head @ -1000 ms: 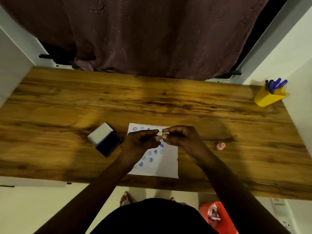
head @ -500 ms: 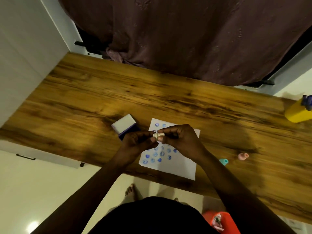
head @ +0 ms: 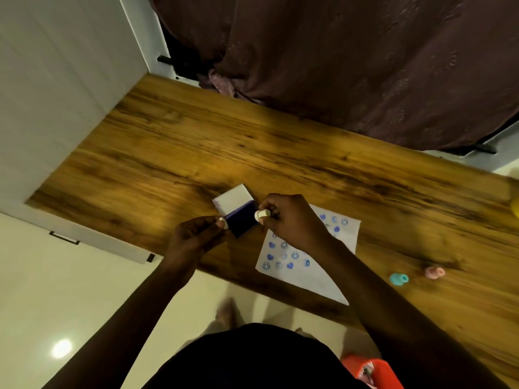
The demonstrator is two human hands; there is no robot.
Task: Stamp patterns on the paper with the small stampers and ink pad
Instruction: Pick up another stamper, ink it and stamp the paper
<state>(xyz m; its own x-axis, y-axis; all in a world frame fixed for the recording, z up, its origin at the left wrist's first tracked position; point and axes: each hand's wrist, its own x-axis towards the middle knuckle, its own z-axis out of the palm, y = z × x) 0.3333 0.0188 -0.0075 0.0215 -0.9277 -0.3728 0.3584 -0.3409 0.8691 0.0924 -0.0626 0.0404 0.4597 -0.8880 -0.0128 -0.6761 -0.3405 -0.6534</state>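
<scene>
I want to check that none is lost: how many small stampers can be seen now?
3. A cream stamper in the right hand; a teal stamper and a pink stamper on the table, right of the paper. Others may be hidden.

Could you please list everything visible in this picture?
table: one, brown wood, centre.
curtain: one, maroon, behind table.
paper: one, white with blue prints, table's near edge.
ink pad: one, purple, lid open, left of paper.
cream stamper: one, in right hand.
teal stamper: one, lying right of paper.
pink stamper: one, beside teal one.
small white piece: one, in left hand.
red container: one, floor, bottom right.
left hand: pinches small white piece.
right hand: grips cream stamper beside ink pad.
</scene>
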